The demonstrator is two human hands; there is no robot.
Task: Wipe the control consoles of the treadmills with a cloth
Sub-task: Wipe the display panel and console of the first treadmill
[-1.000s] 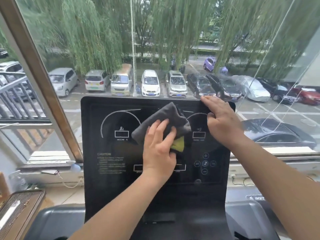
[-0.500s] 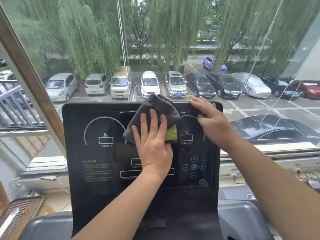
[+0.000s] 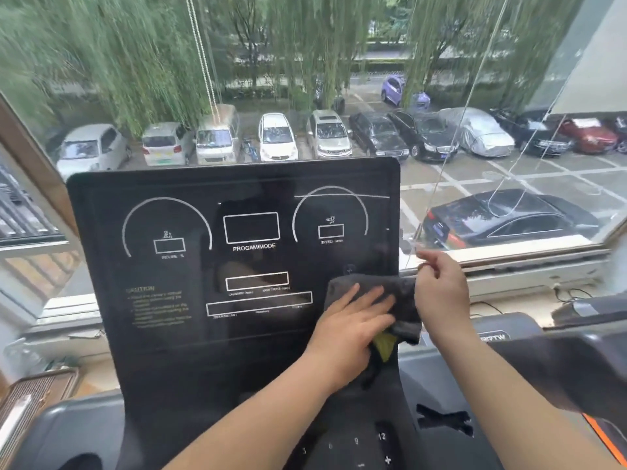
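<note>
My cloth point(image 3: 403, 296) has come down from the upper middle of the console point(image 3: 176, 334) to its lower right corner, and my right hand point(image 3: 444, 293) has let go of the top edge and dropped beside the right edge. That leaves the whole upper face uncovered, so I judge the top is done and this corner is one of the last patches on this treadmill.

The console stands upright before the window, black and glossy. The grey cloth lies bunched against it, a yellow-green patch point(image 3: 385, 344) showing at its lower fold. My left hand point(image 3: 349, 323) presses it flat with fingers straight and spread. My right hand sits at the cloth's right end, fingers loosely curled; I cannot tell whether it pinches the cloth or only touches it.

The panel reads "PROGAM/MODE" in the centre, "SPEED" under the right dial, "INCLINE %" under the left, and "CAUTION" above small blurred print. The keypad point(image 3: 356, 440) below shows 3, 6, 9 and 12.
</note>
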